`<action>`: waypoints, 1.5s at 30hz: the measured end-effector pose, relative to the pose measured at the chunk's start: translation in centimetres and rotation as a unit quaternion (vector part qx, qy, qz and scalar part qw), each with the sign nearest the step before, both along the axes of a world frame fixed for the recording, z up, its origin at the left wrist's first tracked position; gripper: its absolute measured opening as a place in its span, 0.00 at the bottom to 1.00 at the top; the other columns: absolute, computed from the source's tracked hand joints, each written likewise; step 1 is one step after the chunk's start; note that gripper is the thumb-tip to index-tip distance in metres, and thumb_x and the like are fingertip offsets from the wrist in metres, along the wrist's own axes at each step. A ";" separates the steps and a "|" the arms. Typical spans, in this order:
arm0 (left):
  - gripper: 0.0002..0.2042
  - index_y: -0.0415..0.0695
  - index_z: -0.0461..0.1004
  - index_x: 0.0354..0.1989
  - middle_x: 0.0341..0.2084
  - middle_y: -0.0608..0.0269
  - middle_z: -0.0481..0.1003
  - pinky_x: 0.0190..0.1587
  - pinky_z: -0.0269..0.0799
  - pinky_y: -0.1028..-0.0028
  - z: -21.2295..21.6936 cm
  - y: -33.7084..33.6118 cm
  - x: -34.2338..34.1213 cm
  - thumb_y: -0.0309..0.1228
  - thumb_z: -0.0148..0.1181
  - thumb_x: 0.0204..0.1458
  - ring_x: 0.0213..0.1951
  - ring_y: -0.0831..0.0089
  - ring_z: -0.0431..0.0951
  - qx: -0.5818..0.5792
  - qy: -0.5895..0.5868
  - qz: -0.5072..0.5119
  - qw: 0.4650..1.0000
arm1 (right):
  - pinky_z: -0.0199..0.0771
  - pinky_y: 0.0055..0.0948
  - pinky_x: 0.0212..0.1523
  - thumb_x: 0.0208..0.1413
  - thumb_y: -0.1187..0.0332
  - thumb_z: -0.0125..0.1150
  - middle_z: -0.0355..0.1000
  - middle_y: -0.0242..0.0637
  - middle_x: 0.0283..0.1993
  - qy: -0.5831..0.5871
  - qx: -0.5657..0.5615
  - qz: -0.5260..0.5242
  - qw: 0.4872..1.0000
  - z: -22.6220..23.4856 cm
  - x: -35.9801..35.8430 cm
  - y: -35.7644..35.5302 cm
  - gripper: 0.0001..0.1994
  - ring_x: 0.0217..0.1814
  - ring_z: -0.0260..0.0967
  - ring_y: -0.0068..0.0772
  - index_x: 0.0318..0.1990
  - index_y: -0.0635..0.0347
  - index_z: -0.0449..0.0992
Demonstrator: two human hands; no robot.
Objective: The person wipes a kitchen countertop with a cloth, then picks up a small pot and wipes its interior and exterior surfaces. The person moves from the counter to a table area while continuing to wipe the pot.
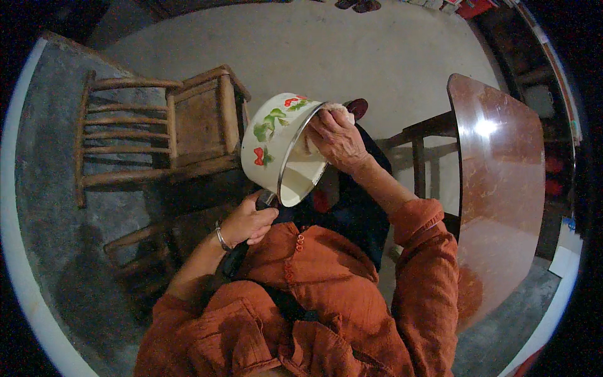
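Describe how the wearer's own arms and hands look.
The left hand is ungloved, with a silver-coloured bracelet at the wrist. The right hand is ungloved too, with no bracelet showing. The left sleeve and right sleeve are rust-orange, creased cloth, ending short of the wrists; the right one has a folded-back cuff.

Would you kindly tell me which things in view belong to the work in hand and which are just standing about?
In use:
- white pot, tilted, its handle in the left hand
- pale cloth in the right hand, at the pot

Apparently just standing about:
- wooden chair
- brown table
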State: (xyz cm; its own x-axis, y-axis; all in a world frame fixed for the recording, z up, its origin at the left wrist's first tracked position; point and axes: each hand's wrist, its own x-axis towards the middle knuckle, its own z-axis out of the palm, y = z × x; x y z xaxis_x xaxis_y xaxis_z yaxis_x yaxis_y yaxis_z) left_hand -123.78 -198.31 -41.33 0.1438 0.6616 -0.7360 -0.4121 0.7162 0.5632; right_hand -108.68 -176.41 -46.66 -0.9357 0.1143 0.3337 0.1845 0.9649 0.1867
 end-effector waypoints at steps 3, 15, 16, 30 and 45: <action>0.08 0.44 0.60 0.39 0.12 0.73 0.57 0.07 0.53 0.81 -0.4 -0.5 -0.5 0.25 0.48 0.52 0.08 0.85 0.55 -0.001 -0.008 0.002 1.000 | 0.55 0.41 0.58 0.39 0.66 0.53 0.63 0.38 0.49 -0.002 0.031 -0.018 0.999 -0.3 -0.3 -0.2 0.16 0.57 0.56 0.40 0.38 0.58 0.75; 0.02 0.44 0.62 0.35 0.10 0.73 0.56 0.07 0.52 0.82 0.4 0.1 0.1 0.28 0.46 0.55 0.08 0.85 0.54 0.002 -0.003 0.009 1.000 | 0.69 0.29 0.38 0.43 0.77 0.54 0.72 0.39 0.35 0.131 -0.762 -0.027 0.633 -1.4 -2.3 -9.7 0.16 0.38 0.68 0.34 0.43 0.64 0.71; 0.03 0.44 0.62 0.37 0.10 0.73 0.57 0.07 0.52 0.81 0.3 -0.1 0.2 0.27 0.46 0.55 0.08 0.85 0.55 0.002 -0.007 0.023 1.000 | 0.69 0.27 0.37 0.48 0.76 0.52 0.72 0.32 0.35 0.122 -0.816 -0.024 0.565 2.8 -2.5 -9.0 0.15 0.35 0.67 0.25 0.45 0.63 0.71; 0.08 0.45 0.59 0.41 0.12 0.73 0.57 0.07 0.53 0.81 0.4 -0.2 0.1 0.25 0.47 0.53 0.08 0.85 0.55 0.007 -0.008 0.017 1.000 | 0.73 0.46 0.41 0.58 0.64 0.46 0.64 0.38 0.48 0.530 -0.819 -0.200 0.096 0.8 -3.9 -2.9 0.15 0.48 0.65 0.40 0.52 0.55 0.60; 0.10 0.47 0.64 0.41 0.09 0.72 0.56 0.07 0.52 0.83 -1.1 -1.2 -1.5 0.37 0.39 0.60 0.08 0.85 0.52 0.042 -0.009 -0.049 0.998 | 0.67 0.25 0.36 0.45 0.78 0.52 0.69 0.35 0.36 0.122 -0.772 0.012 0.624 2.7 -1.7 -9.1 0.17 0.35 0.67 0.26 0.46 0.62 0.68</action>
